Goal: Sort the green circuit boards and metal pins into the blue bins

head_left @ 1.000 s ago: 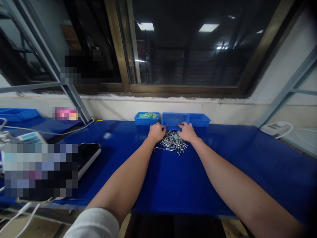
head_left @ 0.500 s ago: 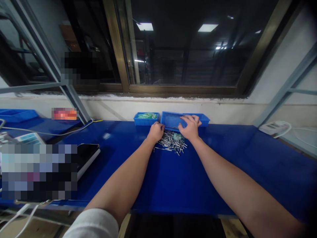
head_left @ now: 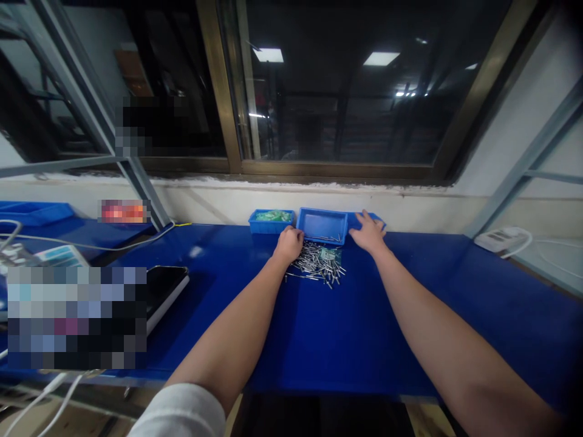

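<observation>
- Many metal rods [head_left: 314, 262] lie heaped beside the curled left hand [head_left: 289, 244], its hold unclear.
- Only a few are in the middle bin [head_left: 322, 223], between both hands.
- Right hand [head_left: 370, 235]: spread open at the right bin [head_left: 352, 221], nothing visibly held.

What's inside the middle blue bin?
A few thin metal rods lie along the near side of the middle blue bin. The left hand covers its near left corner, so I can't see in there.
</observation>
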A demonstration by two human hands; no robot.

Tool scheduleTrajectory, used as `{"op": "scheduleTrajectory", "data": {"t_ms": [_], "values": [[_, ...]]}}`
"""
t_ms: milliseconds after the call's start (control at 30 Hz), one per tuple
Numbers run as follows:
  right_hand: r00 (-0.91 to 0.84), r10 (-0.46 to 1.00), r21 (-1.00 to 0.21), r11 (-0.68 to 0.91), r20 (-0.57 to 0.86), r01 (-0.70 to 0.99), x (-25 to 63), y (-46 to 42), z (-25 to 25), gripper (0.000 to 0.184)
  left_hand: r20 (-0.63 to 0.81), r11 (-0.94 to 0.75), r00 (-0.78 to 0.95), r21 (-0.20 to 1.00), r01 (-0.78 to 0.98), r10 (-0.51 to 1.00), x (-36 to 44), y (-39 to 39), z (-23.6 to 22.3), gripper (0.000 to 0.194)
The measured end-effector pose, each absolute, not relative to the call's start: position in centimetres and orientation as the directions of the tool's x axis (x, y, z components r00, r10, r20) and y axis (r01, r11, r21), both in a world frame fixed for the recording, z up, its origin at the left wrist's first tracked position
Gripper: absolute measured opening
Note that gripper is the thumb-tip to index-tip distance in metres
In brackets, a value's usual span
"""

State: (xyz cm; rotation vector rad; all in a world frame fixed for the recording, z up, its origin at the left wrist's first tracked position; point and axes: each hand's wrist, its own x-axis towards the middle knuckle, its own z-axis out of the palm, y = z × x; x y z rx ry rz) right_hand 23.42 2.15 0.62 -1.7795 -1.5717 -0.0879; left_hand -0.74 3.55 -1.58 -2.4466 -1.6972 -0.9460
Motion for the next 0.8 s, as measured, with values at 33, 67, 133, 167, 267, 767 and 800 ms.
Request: {"op": "scheduleTrajectory", "data": {"t_ms": [33, 67, 133, 167, 267, 767, 800], "values": [[0.248, 0.822, -0.484, 0.038, 0.513, 0.874, 23.5, 2.3, 0.0, 0.055, 0.481, -0.405, 0.222, 0.320, 0.857, 0.848, -0.7, 3.5, -1.5, 0.031], [0.252, 0.797, -0.484, 0.057, 0.549, 0.873, 23.3, 2.3, -0.5, 0.051, 0.479, -0.398, 0.213, 0.326, 0.857, 0.851, -0.7, 3.5, -1.5, 0.031], [0.205, 0.745, -0.459, 0.150, 0.635, 0.876, 22.7, 2.0, -1.0, 0.041, 0.479, -0.388, 0.198, 0.338, 0.857, 0.855, -0.7, 3.5, -1.5, 0.031], [0.154, 0.738, -0.442, 0.212, 0.657, 0.872, 22.3, 1.7, -1.1, 0.038, 0.481, -0.387, 0.194, 0.343, 0.856, 0.855, -0.7, 3.5, -1.4, 0.032], [-0.008, 0.773, -0.416, 0.351, 0.635, 0.839, 21.0, 1.1, -1.0, 0.040, 0.495, -0.397, 0.188, 0.360, 0.845, 0.848, -0.6, 3.5, -1.4, 0.033], [0.076, 0.800, -0.526, 0.315, 0.595, 0.790, 20.2, 2.2, -2.2, 0.054, 0.456, -0.390, 0.122, 0.557, 0.733, 0.882, -0.6, 4.1, -2.1, 0.048], [0.080, 0.796, -0.525, 0.316, 0.600, 0.790, 20.2, 2.3, -2.2, 0.048, 0.464, -0.379, 0.105, 0.552, 0.743, 0.880, -0.6, 4.1, -2.0, 0.046]]}}
